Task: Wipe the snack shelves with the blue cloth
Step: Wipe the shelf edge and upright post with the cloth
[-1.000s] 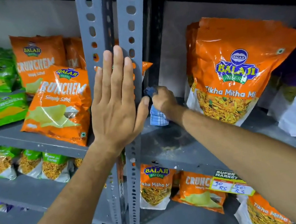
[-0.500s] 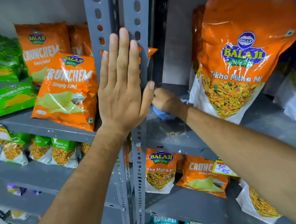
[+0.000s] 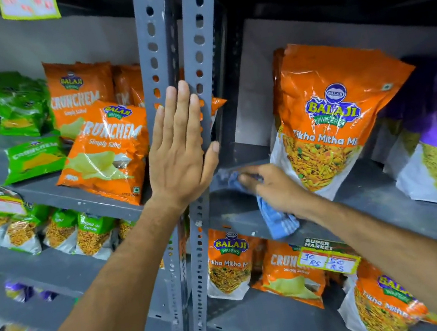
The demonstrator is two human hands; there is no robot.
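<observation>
Right hand (image 3: 274, 188) pressing blue cloth (image 3: 277, 220) on shelf (image 3: 360, 200)

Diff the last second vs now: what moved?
The right hand slid the blue cloth from the back corner by the post forward along the shelf, toward the Tikha Mitha bag. It kept hold of the cloth. Left hand stayed flat on the post; bags unmoved.

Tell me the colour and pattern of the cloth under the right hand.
Light blue cloth with white stripes near its hanging end, seen in the head view.
</observation>
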